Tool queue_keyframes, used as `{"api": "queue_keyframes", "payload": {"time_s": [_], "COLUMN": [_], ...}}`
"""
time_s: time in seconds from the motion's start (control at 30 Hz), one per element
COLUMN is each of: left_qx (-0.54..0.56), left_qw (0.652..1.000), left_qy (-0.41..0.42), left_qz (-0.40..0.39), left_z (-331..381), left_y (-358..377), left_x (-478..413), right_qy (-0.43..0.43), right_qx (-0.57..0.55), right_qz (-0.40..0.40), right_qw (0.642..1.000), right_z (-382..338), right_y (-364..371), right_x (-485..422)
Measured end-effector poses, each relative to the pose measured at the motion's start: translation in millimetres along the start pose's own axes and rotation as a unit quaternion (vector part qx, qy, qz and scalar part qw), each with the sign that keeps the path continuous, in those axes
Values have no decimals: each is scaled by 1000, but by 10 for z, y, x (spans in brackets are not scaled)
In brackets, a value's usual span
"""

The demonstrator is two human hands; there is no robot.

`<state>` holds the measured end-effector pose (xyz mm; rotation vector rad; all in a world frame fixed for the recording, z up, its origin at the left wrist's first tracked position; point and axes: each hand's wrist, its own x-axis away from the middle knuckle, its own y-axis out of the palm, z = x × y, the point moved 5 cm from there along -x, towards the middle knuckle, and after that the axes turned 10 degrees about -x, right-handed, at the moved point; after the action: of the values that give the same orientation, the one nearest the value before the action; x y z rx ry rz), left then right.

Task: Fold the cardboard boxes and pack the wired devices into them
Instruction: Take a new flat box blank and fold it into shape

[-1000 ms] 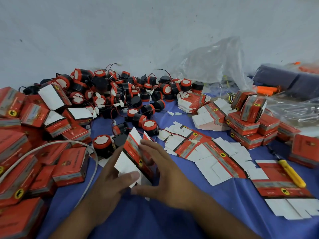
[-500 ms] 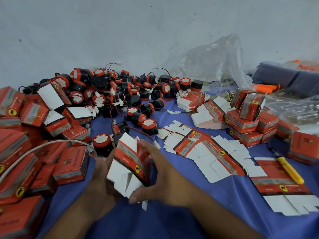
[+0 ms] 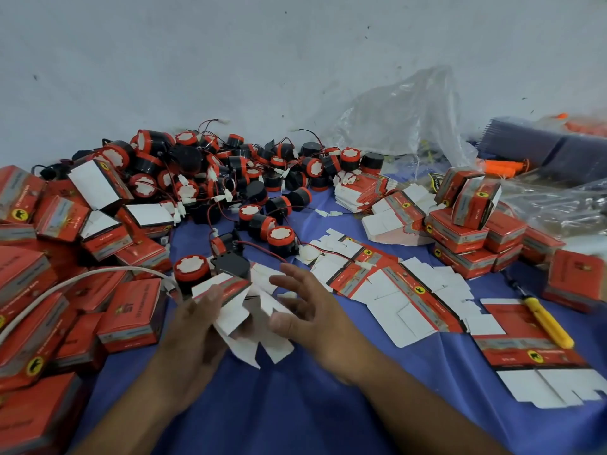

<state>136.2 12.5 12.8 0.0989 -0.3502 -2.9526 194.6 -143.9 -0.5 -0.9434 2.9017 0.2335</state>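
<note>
Box tipped lower than 0.5 s ago, right hand now off it.
Over blue cloth (image 3: 295,405): half-folded box (image 3: 226,287), white flaps splayed; left hand (image 3: 193,333) against its left side (grip blurred, can't tell), right hand (image 3: 305,313) fingers spread apart beside it; print unreadable, only yellow logo (image 3: 534,356).

**Where Things Lie on the Table**

At the near middle of the blue cloth-covered table (image 3: 295,408), a half-folded red-and-white cardboard box (image 3: 230,289) sits in the left hand (image 3: 193,326), with the right hand (image 3: 305,311) just to its right. Behind it, against the pale wall (image 3: 230,60), lies a heap of round black-and-red wired devices (image 3: 230,172). Closed red cardboard boxes (image 3: 131,318) are piled along the left side, and a white cable (image 3: 65,287) arches over them. Flat red-and-white cardboard blanks (image 3: 404,300) spread to the right of the hands. Behind those stands a stack of closed red boxes (image 3: 460,236). A yellow-handled screwdriver (image 3: 547,320) lies on the rightmost blank. A clear plastic bag (image 3: 410,119) is at the back right.
</note>
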Motion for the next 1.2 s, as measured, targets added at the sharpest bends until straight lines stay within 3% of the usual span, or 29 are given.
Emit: {"api": "queue_keyframes", "payload": {"time_s": [0.13, 0.3, 0.47, 0.53, 0.6, 0.67, 0.73, 0.83, 1.03, 1.1, 1.2], "left_qx": [-71, -179, -83, 3, 59, 79, 89, 75, 95, 37, -135], "left_qw": [996, 965, 983, 993, 994, 993, 992, 992, 992, 995, 983], "left_qy": [58, 120, 98, 88, 90, 90, 85, 92, 78, 89, 126], "left_qz": [-2, 152, 130, 78, 21, -15, -24, -50, -6, -7, -12], "left_z": [-13, 2, -28, -17, 33, 50, 48, 56, -20, -44, -111], "left_y": [183, 13, -4, 60, 99, 111, 117, 142, 119, 152, 177], "left_x": [29, 13, 24, 11, 16, 29, 36, 35, -7, 0, 2], "right_qy": [-8, -16, 21, 49, 85, 112, 114, 113, 28, -6, -39], "right_qx": [-37, -99, -62, -101, -204, -273, -289, -293, -268, -260, -183], "right_qz": [61, 134, 126, 133, 75, -40, -124, -163, -147, -108, 0], "right_qw": [997, 986, 990, 985, 972, 955, 942, 935, 952, 960, 982], "right_z": [8, 47, 89, 93, 67, 22, -6, -22, -52, -58, -4], "right_y": [-23, -156, -75, -65, 3, 123, 193, 217, 234, 193, 53], "right_x": [-32, -72, -63, -55, -55, -13, 41, 79, 52, 16, -19]}}
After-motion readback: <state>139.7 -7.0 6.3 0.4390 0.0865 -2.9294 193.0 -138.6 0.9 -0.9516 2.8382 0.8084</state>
